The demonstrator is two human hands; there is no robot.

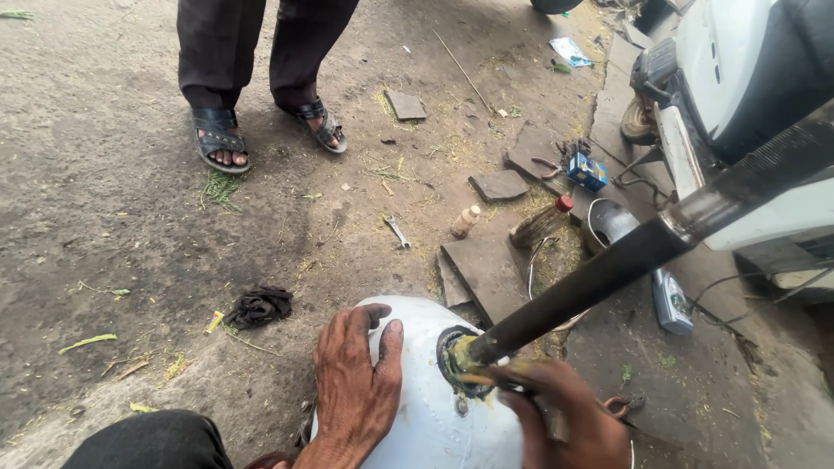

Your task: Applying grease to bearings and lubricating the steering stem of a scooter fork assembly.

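The person's left hand point(356, 382) lies palm down, flat and open, on the left side of the rounded white fender panel point(426, 426). Its fingers are held together and stretch up over the panel's curve, with the thumb spread apart toward the panel's round opening. The left wrist enters from the bottom edge, beside a dark-trousered knee at the lower left. The right hand point(565, 417) sits just right of that opening, below the panel's edge. Its fingers are curled closed around a thin stick-like tool point(478, 379), whose tip touches the opening's greasy rim. The right wrist runs off the bottom edge.
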